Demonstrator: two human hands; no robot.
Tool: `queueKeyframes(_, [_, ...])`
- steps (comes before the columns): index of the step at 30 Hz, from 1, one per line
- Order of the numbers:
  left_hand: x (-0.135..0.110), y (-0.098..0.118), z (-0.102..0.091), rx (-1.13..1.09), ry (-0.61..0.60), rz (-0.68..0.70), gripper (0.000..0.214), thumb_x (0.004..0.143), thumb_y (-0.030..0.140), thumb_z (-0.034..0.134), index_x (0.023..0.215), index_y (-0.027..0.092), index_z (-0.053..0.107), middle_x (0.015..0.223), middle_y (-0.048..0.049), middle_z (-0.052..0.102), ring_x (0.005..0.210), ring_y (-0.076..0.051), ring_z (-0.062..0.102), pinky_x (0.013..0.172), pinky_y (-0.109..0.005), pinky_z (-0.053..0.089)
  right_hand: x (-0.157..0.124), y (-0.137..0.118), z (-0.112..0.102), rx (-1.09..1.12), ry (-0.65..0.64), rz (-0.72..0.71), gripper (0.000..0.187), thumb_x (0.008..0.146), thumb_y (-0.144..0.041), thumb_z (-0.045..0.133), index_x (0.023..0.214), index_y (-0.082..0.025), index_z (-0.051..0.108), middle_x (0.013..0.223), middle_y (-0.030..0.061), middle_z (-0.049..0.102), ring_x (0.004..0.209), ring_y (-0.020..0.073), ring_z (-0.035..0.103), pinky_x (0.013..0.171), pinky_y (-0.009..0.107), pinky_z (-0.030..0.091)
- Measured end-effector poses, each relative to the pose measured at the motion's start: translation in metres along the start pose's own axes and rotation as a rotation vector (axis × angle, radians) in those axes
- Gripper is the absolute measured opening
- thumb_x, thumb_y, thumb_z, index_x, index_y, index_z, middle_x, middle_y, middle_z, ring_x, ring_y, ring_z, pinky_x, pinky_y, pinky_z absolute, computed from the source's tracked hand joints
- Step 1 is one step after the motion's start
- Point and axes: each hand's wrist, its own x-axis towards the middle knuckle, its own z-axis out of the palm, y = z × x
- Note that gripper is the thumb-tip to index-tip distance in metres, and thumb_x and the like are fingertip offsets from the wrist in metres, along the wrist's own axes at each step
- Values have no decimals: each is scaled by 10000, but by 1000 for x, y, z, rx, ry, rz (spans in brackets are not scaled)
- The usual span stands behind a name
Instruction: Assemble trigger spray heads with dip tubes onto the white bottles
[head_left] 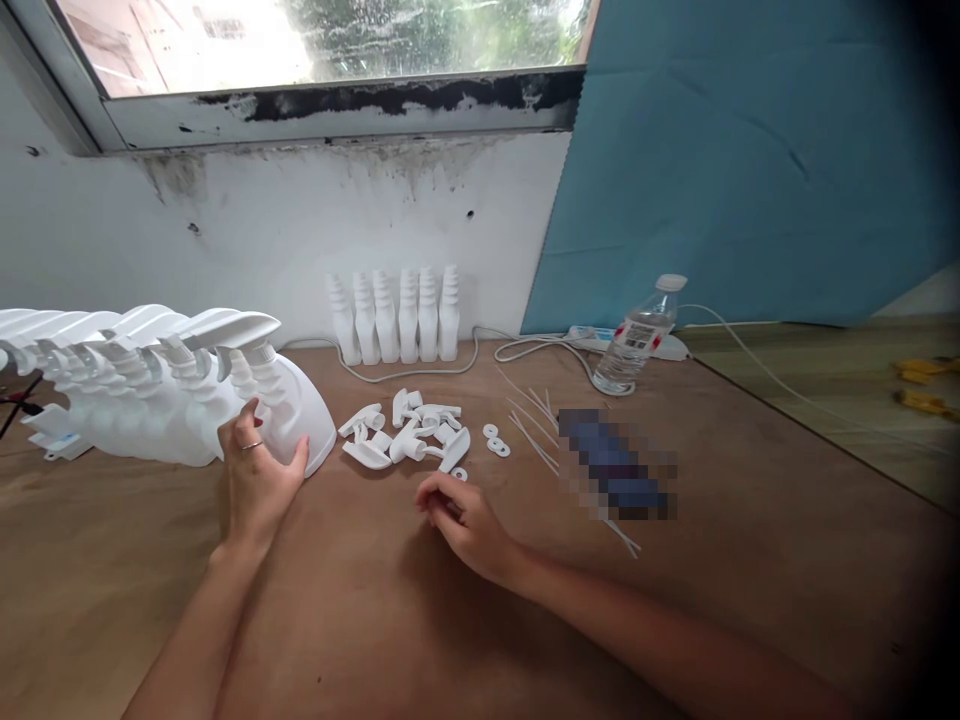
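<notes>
My left hand (pixel 259 480) is around a white plastic piece with a ribbed neck and a broad rounded base (pixel 313 425), thumb on its near side. This piece is at the right end of a row of similar white pieces (pixel 150 400), several topped by curved white heads (pixel 225 328). My right hand (pixel 465 525) hovers over the table with fingers curled inward; whatever they may hold is hidden. Just beyond it lies a pile of loose white curved heads with short sockets (pixel 409 440). A flat white washer (pixel 459 475) is by its fingertips, and more washers (pixel 495 440) lie to the right.
Several slim white ribbed pieces (pixel 394 320) stand against the wall. A cable (pixel 420 378) runs before them to a power strip (pixel 667 346) behind a water bottle (pixel 636 345). Thin white strips (pixel 536 440) lie beside a blurred dark object (pixel 615 465). The brown table's edge (pixel 810 425) is at right.
</notes>
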Motion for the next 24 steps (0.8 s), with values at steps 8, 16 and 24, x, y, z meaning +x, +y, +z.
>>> queueKeyframes(8, [-19,27,10,-160,35,419,272,884,270,584,1126,163,517,995,-94,571,942,-241,554,850,-360,471,-6,15,-57,-611,-20,-253,361,832,-14,414,1076,-202,603,1057,106,613,1008,248,516,884,426,424])
queueKeyframes(16, [-33,102,78,-239,-359,536,319,899,376,574,1103,132,602,1142,-137,539,1060,-306,472,909,-458,430,-5,22,-61,-687,-70,-246,212,887,-91,484,981,-200,640,1093,102,634,1073,256,506,914,464,417])
queueKeyframes(24, [-41,107,88,-364,-281,565,225,844,294,651,1010,154,590,1159,-136,531,1087,-297,469,923,-456,405,-3,25,-65,-554,-66,-196,147,888,-106,498,899,-203,607,958,74,628,953,224,513,877,417,410])
